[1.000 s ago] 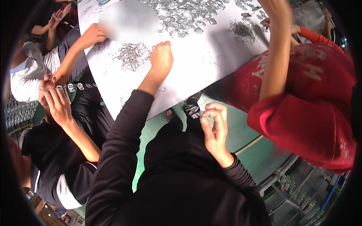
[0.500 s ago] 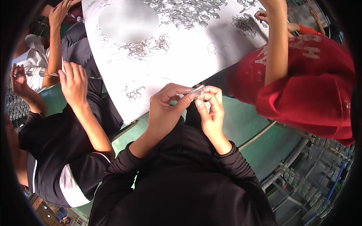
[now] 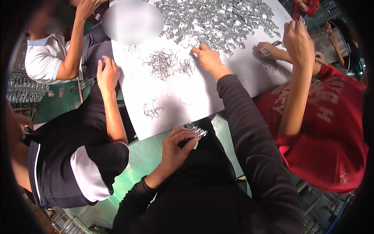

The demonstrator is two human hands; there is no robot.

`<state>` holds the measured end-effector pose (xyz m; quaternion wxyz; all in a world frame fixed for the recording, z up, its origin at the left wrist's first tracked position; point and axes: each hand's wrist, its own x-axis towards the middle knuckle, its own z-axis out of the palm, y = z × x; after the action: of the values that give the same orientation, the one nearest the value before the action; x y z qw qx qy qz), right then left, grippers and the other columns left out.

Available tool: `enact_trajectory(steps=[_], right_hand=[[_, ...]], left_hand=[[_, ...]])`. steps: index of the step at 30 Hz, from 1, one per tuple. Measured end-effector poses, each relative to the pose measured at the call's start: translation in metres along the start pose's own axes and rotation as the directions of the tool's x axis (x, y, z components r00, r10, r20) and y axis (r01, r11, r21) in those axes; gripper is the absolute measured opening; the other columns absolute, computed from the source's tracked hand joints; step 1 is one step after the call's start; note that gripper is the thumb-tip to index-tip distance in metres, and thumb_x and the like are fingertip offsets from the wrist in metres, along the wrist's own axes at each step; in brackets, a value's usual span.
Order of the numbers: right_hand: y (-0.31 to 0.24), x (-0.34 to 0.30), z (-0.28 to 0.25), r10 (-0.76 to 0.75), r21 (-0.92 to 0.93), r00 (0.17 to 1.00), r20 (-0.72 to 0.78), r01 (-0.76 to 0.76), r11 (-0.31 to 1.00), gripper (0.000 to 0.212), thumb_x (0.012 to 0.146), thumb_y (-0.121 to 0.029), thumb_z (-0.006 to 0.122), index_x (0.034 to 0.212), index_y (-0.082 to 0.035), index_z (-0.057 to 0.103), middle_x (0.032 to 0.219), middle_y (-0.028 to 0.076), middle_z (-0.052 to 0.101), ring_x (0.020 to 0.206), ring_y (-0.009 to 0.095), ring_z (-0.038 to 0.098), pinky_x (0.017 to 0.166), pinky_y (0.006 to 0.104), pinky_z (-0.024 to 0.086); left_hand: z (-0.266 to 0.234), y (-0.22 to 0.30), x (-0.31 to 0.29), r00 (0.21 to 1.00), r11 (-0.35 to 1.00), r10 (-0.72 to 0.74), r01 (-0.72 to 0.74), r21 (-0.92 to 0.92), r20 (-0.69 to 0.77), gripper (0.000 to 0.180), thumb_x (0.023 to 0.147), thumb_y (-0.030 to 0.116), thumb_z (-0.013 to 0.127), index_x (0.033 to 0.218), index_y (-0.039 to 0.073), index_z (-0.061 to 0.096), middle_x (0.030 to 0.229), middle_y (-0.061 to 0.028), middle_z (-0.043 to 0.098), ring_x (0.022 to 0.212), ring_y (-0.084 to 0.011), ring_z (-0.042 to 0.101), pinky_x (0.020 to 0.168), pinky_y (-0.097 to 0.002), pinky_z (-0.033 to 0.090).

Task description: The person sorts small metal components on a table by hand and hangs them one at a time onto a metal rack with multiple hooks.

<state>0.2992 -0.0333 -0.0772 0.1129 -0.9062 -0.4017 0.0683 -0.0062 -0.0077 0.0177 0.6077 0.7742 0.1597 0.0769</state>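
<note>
On the white worktop [image 3: 212, 87], silver metal links [image 3: 218, 24] lie heaped beside tangled wire hooks [image 3: 161, 64], which could snag together if pulled. The right hand [image 3: 210, 59] reaches between them, its grip impossible to tell. The left hand [image 3: 176, 147] pinches shiny metal pieces [image 3: 200, 132] beyond the worktop's near edge; loosening could drop them.

A workshop: white table [image 3: 204, 93], heaped shiny pieces [image 3: 222, 25], thin wire hooks [image 3: 160, 64], loaded racks [image 3: 25, 85], several people [image 3: 323, 132].
</note>
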Motion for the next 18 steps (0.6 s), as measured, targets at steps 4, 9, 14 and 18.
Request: enact_trajectory(steps=[4, 9, 14, 18], right_hand=[[0.014, 0.015, 0.017, -0.08, -0.215, 0.996, 0.05, 0.089, 0.973, 0.022, 0.087, -0.013, 0.045, 0.103, -0.012, 0.06, 0.104, 0.01, 0.054, 0.097, 0.026, 0.059, 0.079, 0.0375, 0.051], [0.005, -0.046, 0.017, 0.09, -0.083, 0.993, 0.073, -0.084, 0.993, 0.018, 0.083, -0.006, 0.046, 0.096, -0.001, 0.059, 0.109, 0.015, 0.054, 0.097, 0.027, 0.059, 0.075, 0.0383, 0.051], [0.006, -0.13, 0.021, 0.256, 0.887, 0.912, 0.32, -0.384, 0.256, 0.01, 0.089, -0.007, 0.053, 0.091, 0.002, 0.056, 0.078, 0.007, 0.06, 0.066, 0.013, 0.058, 0.059, 0.025, 0.047], [-0.029, -0.189, -0.014, 0.278, 0.951, 0.909, 0.31, -0.29, -0.112, 0.014, 0.09, -0.013, 0.057, 0.093, 0.001, 0.055, 0.078, 0.006, 0.059, 0.061, 0.009, 0.056, 0.054, 0.0205, 0.047]], left_hand=[[0.003, -0.001, -0.01, 0.995, 0.995, -0.092, 0.09, -0.05, -0.027, 0.01, 0.078, 0.001, 0.068, 0.087, -0.001, 0.067, 0.087, -0.0069, 0.064, 0.08, -0.0133, 0.059, 0.072, -0.0248, 0.045], [0.01, -0.01, -0.013, 0.993, 0.981, -0.105, 0.096, -0.168, -0.048, 0.012, 0.078, 0.003, 0.068, 0.09, 0.002, 0.068, 0.087, -0.0054, 0.066, 0.073, -0.0114, 0.06, 0.073, -0.0245, 0.049], [0.013, -0.025, -0.01, 0.997, 0.971, -0.072, 0.071, -0.227, 0.006, 0.011, 0.08, 0.002, 0.066, 0.091, 0.002, 0.067, 0.087, -0.0054, 0.065, 0.071, -0.0101, 0.059, 0.06, -0.021, 0.048], [0.011, -0.031, -0.007, 0.989, 0.961, -0.086, 0.114, -0.252, 0.121, 0.012, 0.085, 0.0, 0.059, 0.096, -0.001, 0.065, 0.096, -0.0081, 0.062, 0.079, -0.0107, 0.061, 0.065, -0.0226, 0.051]])
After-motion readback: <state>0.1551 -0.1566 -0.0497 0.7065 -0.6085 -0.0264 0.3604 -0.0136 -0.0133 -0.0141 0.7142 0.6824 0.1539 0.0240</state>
